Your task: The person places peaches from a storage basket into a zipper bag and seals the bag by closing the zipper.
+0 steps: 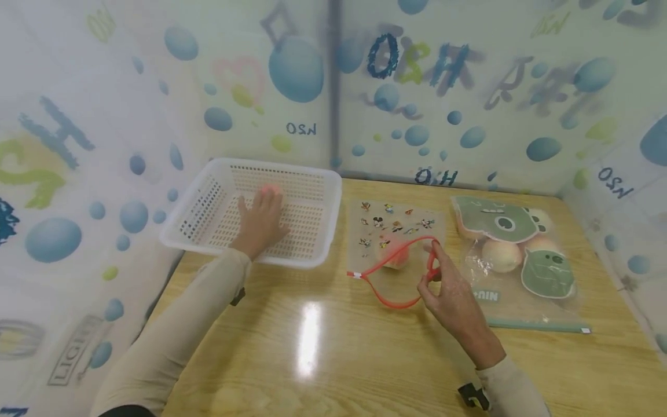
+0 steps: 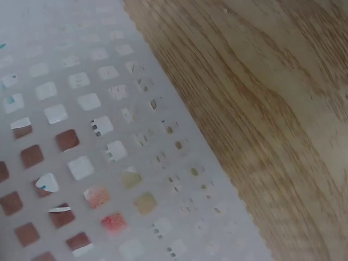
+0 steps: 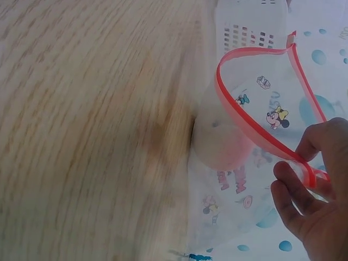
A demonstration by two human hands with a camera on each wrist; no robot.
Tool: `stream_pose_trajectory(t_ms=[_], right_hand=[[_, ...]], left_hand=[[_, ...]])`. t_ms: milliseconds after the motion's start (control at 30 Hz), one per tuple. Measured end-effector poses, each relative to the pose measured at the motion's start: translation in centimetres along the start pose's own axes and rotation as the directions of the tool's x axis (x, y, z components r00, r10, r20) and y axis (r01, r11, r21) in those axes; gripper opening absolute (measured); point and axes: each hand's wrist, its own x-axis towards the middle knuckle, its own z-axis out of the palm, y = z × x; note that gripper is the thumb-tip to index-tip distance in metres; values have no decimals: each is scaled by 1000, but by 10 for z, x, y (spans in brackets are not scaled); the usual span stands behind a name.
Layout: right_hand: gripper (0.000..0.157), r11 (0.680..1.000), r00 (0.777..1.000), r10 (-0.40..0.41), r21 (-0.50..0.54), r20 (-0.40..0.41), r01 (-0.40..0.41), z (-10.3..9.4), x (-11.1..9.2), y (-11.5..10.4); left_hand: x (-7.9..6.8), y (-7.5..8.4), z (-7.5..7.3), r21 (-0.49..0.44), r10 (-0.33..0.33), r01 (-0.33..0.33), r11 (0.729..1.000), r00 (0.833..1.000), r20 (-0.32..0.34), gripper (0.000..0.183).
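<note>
My left hand (image 1: 262,223) reaches palm down into a white plastic basket (image 1: 333,217), its fingers extended over a pinkish peach (image 1: 270,189) that shows just past the fingertips. In the left wrist view the basket wall (image 2: 179,119) covers most of the picture; red and yellow patches of fruit show through its holes. My right hand (image 1: 452,292) pinches the red zip edge of a clear cartoon-print zip bag (image 1: 365,223), with the mouth held wide. Inside that bag lies one peach (image 3: 220,142), pale and pink.
To the right, a larger clear zip bag (image 1: 537,310) with green animal prints lies flat, holding several peaches (image 1: 502,255). Patterned panels (image 1: 443,127) stand around the back and sides of the wooden table (image 1: 260,359).
</note>
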Motion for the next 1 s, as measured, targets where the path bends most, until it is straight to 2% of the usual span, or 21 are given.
stream_pose_trajectory(t_ms=[167,333,400,633,767,867,1000], right_hand=[[85,1000,1000,-2,1,-14,2,1,0,0],[84,1000,1000,0,3,-17,0,2,0,1],[83,1000,1000,7,6,-13,-7,2,-1,1],[82,1000,1000,15,6,-12,-15,1,-2,-1],[83,1000,1000,2,10,-15,-2,1,-1,0],[83,1000,1000,-6,18,-18,6,1,-1,1],[84,999,1000,-14,28,-17,15,2,-1,0]], left_hand=[[0,1,2,10,-8,8,1000,999,-45,83],[-1,2,3,-4,-45,45,999,999,1,78],[-1,2,4,1,-53,53,999,999,-7,73],[-1,3,3,39,-7,8,999,1000,-29,76],[-2,6,1,58,-13,19,998,995,-103,60],[-4,7,2,24,-10,14,1000,986,-167,57],[-7,5,3,-22,20,-24,999,988,-150,61]])
